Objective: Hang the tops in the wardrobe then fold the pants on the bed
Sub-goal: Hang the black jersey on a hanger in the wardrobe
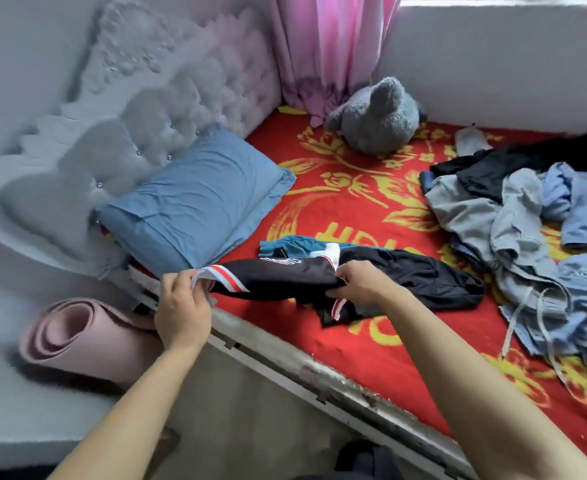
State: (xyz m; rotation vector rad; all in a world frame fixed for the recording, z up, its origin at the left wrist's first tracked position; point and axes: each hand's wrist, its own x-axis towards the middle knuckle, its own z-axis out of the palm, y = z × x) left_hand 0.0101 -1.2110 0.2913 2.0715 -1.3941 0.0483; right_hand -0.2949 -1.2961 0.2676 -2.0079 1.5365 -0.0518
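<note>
Head: black garment (285,278) at bed edge (319,379)

A blue pillow (198,199) is leaning against the tufted grey headboard (139,109). A grey plush toy (377,117) is sitting just beside the pink curtain (333,46), whose hem is bunching in the corner. A rolled pink mat (77,337) is lying on the floor below the pillow.

both hands (183,308) gripping black garment (285,277), bed (371,341)
</note>
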